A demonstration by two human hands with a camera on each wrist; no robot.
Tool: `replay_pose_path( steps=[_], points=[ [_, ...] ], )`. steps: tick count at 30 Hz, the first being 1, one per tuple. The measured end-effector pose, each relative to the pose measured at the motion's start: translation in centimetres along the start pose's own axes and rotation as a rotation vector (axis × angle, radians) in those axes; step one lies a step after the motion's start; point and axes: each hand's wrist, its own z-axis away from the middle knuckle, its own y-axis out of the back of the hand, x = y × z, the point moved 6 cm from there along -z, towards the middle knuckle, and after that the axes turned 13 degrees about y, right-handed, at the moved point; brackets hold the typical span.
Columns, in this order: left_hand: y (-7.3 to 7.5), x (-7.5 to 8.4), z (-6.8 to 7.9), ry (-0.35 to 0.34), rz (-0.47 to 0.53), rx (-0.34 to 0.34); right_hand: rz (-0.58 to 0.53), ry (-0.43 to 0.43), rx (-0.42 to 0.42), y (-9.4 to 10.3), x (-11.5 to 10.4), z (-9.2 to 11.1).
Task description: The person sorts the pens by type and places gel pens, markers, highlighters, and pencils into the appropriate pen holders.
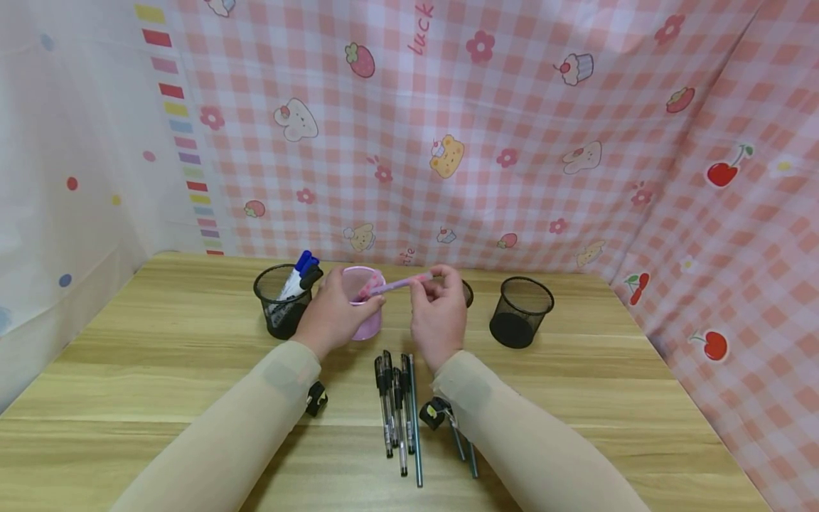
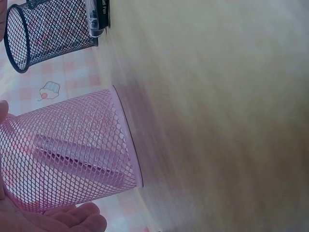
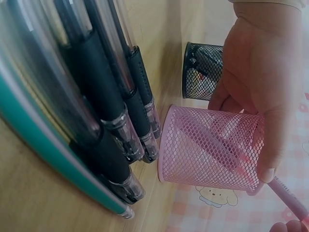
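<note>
My left hand [image 1: 334,313] grips the pink mesh pen cup [image 1: 367,328] near its rim, the thumb lying across the front edge in the right wrist view. The cup stands upright on the table, and pink pens [image 1: 370,286] show inside it. In my right hand [image 1: 440,320] a pinkish-purple pen [image 1: 398,285] is pinched by its far end. It lies nearly level, its other end over the cup's mouth. Through the mesh in the left wrist view, pens [image 2: 82,159] lean inside the cup [image 2: 130,140]. Only fingertips [image 3: 289,226] of my right hand show in the right wrist view.
Left stands a black mesh cup [image 1: 269,299] with blue and black markers [image 1: 301,274]. Another black mesh cup [image 1: 521,313] stands right; a third's rim [image 1: 470,293] is mostly hidden. Several black gel pens [image 1: 397,405] and teal pencils [image 1: 416,427] lie in front, some beneath my right forearm.
</note>
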Motion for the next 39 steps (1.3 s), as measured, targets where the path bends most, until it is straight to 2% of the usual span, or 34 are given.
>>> replay_pose_path(
  steps=[11,19,26,39],
  points=[
    [0.0,-0.1,0.0,0.004,0.005,-0.004,0.117,-0.012,-0.028,-0.3,0.1,0.2],
    [0.0,-0.1,0.0,-0.002,0.010,-0.004,0.107,0.006,-0.040,-0.7,0.2,0.4],
    [-0.1,-0.1,-0.1,-0.011,0.009,0.002,0.155,0.039,-0.037,-0.9,0.0,0.3],
    [0.0,-0.1,-0.1,-0.013,0.008,0.009,0.182,-0.011,-0.106,-1.4,0.0,0.6]
  ],
)
